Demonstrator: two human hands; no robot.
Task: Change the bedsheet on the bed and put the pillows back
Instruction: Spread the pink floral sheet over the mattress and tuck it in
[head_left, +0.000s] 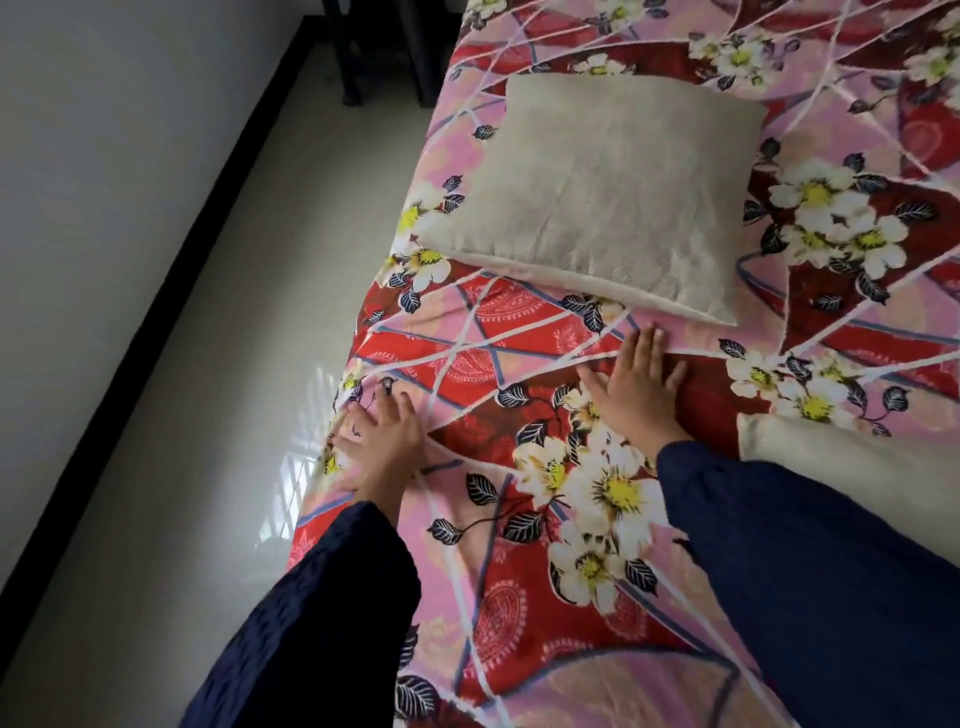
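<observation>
Bedsheet (519, 358): floral, red/pink/white, spread over bed, fills right side of view, drapes over left edge.
Floor (208, 415): pale glossy tile, left of bed.
Pillow (602, 192): beige, lies flat on bedsheet, far centre.
Second pillow (831, 457): beige, only part seen at right, nearer than first.
Right hand (636, 387): palm flat on bedsheet, fingers straight and spread, grasping nothing; fingertips just beside near edge of far pillow.
Left hand (382, 441): flat on bedsheet at left edge, fingers spread, grasping nothing.
Sleeves dark blue.

Home bedroom: bed (649, 649) under floral bedsheet (519, 353), beige pillow (608, 197) on top, tiled floor (208, 389), plain wall (104, 130) alongside.
</observation>
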